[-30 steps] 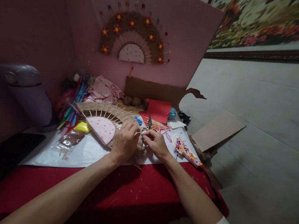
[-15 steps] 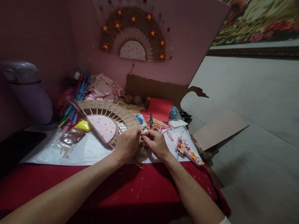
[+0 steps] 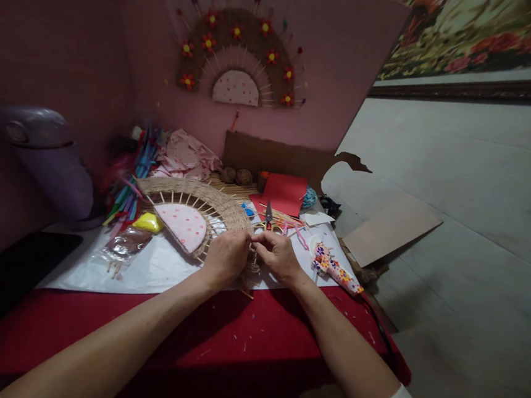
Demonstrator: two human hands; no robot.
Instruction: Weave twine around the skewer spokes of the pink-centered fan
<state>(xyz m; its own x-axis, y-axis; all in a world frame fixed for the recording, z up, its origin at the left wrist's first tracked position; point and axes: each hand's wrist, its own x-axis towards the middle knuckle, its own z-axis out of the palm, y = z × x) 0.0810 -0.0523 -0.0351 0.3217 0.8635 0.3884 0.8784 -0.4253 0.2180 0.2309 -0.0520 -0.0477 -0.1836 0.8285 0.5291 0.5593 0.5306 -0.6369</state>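
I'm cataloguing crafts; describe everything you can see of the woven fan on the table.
The woven fan has a tan, twine-like band across pale sticks, which spread from a dotted pink semicircle. It lies aslant over the white sheet. The left hand hides part of its right end; the right hand is close by, contact unclear.

Red, Tan and Dotted Pink

The woven half-circle (image 3: 228, 205) is tan; its centre panel (image 3: 182, 224) is pale pink with deeper pink dots. On the pink board (image 3: 332, 75), a brown arch (image 3: 225, 21) carries red flowers (image 3: 236, 32) with yellow middles. The worktop cloth (image 3: 160, 338) is deep red, the sheet (image 3: 156, 276) on it white. The corded tool (image 3: 339, 275) wears purple, orange and yellow blooms; the upright bottle (image 3: 58, 175) is lilac.
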